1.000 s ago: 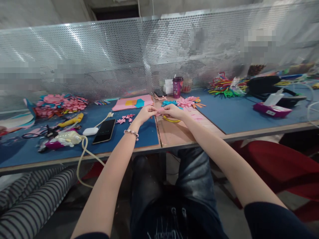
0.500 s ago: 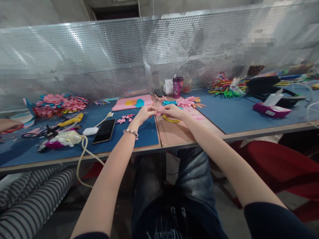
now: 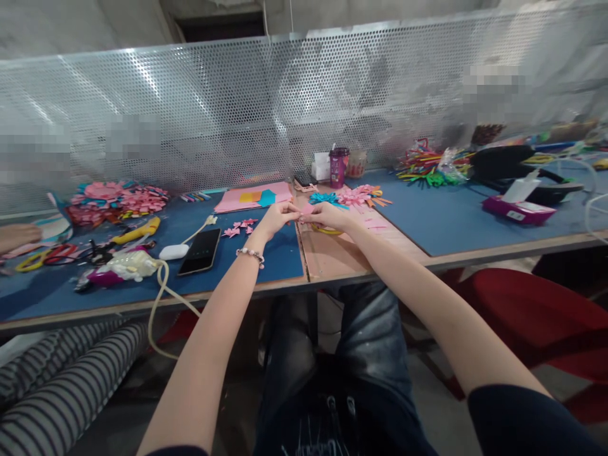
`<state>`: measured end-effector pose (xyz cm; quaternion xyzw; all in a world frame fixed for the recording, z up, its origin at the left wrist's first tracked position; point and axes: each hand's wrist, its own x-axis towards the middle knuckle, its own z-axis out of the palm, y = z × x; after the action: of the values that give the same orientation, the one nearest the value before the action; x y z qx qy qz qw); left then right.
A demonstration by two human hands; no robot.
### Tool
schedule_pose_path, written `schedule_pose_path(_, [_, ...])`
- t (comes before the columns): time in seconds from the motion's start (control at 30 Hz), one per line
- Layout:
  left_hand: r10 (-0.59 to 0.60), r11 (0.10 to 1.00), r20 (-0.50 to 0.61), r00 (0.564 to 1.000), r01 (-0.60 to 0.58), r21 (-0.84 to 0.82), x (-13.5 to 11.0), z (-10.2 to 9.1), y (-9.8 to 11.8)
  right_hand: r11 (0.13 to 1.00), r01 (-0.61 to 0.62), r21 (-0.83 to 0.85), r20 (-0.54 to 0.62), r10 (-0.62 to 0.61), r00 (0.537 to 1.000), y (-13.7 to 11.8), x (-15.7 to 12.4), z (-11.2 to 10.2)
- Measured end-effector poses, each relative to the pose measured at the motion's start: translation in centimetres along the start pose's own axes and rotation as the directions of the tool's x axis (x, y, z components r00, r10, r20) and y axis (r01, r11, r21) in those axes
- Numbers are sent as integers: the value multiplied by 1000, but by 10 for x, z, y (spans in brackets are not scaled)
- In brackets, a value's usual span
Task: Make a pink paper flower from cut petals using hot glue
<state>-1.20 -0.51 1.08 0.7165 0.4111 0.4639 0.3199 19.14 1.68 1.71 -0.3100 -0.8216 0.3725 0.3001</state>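
1. Small pink piece (image 3: 308,208): matt paper.
2. Perforated screen (image 3: 213,107) at the back edge of the bench (image 3: 456,221): shiny metal.
3. Bench: smooth, matt blue top; wood-like front edge.
4. Phone (image 3: 200,252) near the front edge: glossy, glass-like face.
5. Jeans (image 3: 370,323): faded cloth.

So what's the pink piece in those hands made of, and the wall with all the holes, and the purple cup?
Pink piece: probably paper; it looks thin and matte.
Holey wall: likely bare metal, because it's grey with bright, shiny streaks.
Purple cup: paper or plastic, I can't tell; its side is printed, under a dark lid.
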Motion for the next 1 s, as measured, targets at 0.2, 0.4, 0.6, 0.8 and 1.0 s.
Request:
schedule_pose_path(0.2, [-6,1000,8,1000,6,-14,-1,1,1,1000,-10,-10,-13,10,1000,0,0,1])
schedule_pose_path(0.4, [-16,1000,-12,1000,16,-25,0,1,3,1000,-13,7,17,13,1000,-1,-2,2])
schedule_pose_path(0.6, [-21,999,-20,1000,20,-26,1,0,3,999,-9,32,42,8,999,-3,-2,4])
schedule_pose_path(0.8, [-38,998,11,999,39,-52,1,2,1,999,-11,44,65,9,998,-1,-2,1])
schedule_pose_path(1.0, [-70,994,35,997,73,-82,1,5,-3,999,30,41,121,-34,992,2,0,-1])
